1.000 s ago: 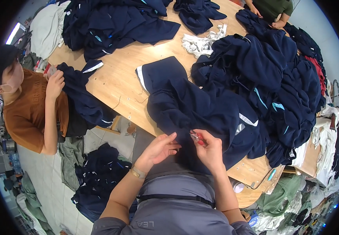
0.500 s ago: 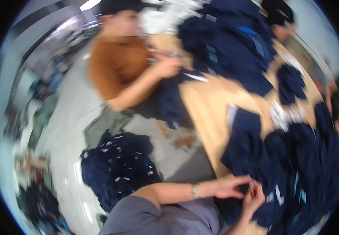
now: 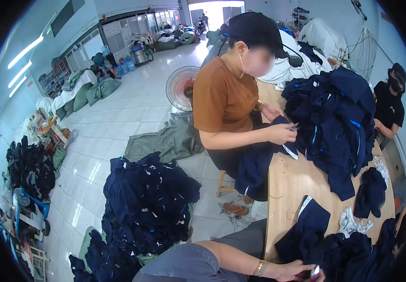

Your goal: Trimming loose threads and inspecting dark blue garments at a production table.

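Note:
Near the lower edge, my left hand (image 3: 291, 271) comes in from the left with a band on its wrist. Its fingers are closed together beside a small red and silver tool that looks like thread snips (image 3: 314, 272). My right hand (image 3: 320, 277) is mostly cut off by the lower edge, with fingers wrapped round the snips. Both hands are over the table's near end, by a navy garment piece with a white edge (image 3: 306, 230). Whatever the left fingertips pinch is hidden. More navy garments (image 3: 348, 256) lie just to the right.
A co-worker in a brown shirt (image 3: 226, 98) sits across the wooden table (image 3: 285, 188), handling navy cloth. A large navy garment pile (image 3: 329, 117) covers its far part. On the floor stand another navy heap (image 3: 149, 207), a green sheet (image 3: 165, 141) and a fan (image 3: 182, 88). Another person (image 3: 390, 101) is at right.
The view has swung up and left, so my hands now appear lower and partly cut off. The red tool stays in my right hand. The co-worker's hands remain on navy cloth.

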Demonstrator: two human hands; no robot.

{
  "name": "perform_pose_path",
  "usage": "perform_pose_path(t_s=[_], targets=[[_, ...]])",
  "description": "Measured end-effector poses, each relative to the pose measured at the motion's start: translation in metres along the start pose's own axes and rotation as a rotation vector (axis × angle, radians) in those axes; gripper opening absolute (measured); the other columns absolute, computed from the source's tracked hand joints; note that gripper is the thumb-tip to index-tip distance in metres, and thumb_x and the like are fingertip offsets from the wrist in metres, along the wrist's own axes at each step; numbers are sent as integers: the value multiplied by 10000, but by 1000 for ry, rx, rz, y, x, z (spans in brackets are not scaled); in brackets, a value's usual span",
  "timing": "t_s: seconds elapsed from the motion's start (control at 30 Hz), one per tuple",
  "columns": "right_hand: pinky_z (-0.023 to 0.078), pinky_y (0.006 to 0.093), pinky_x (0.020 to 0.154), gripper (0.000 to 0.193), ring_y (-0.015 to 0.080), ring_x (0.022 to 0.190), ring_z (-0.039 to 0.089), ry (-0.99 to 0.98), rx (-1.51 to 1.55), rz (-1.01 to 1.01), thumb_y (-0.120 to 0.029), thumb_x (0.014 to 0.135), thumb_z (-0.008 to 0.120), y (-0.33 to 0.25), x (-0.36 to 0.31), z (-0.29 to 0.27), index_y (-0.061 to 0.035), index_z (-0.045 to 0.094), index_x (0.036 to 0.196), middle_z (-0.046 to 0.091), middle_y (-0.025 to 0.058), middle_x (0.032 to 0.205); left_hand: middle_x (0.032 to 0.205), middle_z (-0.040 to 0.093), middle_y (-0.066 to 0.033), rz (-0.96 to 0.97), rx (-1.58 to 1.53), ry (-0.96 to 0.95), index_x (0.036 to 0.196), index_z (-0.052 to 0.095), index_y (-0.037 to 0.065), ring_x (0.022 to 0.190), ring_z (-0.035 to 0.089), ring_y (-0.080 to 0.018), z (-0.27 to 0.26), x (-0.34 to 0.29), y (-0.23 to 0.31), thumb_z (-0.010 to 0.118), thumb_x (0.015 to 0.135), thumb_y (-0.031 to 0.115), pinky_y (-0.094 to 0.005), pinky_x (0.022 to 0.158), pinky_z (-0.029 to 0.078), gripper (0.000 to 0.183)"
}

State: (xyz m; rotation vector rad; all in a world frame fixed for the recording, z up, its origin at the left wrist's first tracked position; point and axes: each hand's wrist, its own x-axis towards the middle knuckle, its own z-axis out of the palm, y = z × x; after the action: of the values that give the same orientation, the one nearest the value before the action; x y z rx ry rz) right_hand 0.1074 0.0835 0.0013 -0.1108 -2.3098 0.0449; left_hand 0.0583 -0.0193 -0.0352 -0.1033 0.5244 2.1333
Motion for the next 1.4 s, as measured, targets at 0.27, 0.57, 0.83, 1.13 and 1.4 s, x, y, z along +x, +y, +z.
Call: perform_pose_path(t_s=[0.27, 0.57, 0.83, 1.13, 1.4], targets=[[415, 378, 491, 86, 284, 548, 537, -107, 176, -12, -86, 756, 605, -4, -15, -14, -75, 647, 830, 592, 126, 643, 608, 612, -81, -119, 103, 96, 681, 636, 21, 561, 598, -183, -3, 13, 4, 618, 851, 248, -284, 526, 487, 284], [428, 208, 514, 122, 138, 652, 584, -11, 408, 335, -106, 843, 608, 14, -58, 4, -43, 636, 943, 559, 50, 690, 870, 593, -80, 48, -14, 125, 860, 603, -5, 813, 592, -190, 6, 18, -5, 619, 849, 140, -368, 681, 531, 147], [463, 308, 671, 208, 208, 722, 611, 99, 162, 366, -189, 866, 604, 33, -36, -17, -69, 612, 1036, 592, 125, 977, 596, 451, 6, 327, 290, -118, 604, 494, 39, 578, 493, -91, 50, 29, 14, 598, 873, 201, -326, 601, 544, 331], [482, 259, 547, 192, 165, 616, 574, -102, 53, 218, -35, 740, 695, 50, -83, -8, -43, 635, 921, 585, 76, 753, 913, 648, -90, -82, -457, 193, 994, 581, 21, 872, 629, -244, -25, 34, -11, 523, 906, 225, -406, 832, 512, 230], [488, 311, 598, 279, 184, 665, 583, 15, 719, 805, -236, 882, 587, 34, -85, -10, -16, 624, 1049, 658, 126, 905, 628, 504, 13, 20, -238, 23, 690, 535, 76, 690, 615, -160, 21, 5, 11, 575, 878, 338, -331, 825, 511, 325]])
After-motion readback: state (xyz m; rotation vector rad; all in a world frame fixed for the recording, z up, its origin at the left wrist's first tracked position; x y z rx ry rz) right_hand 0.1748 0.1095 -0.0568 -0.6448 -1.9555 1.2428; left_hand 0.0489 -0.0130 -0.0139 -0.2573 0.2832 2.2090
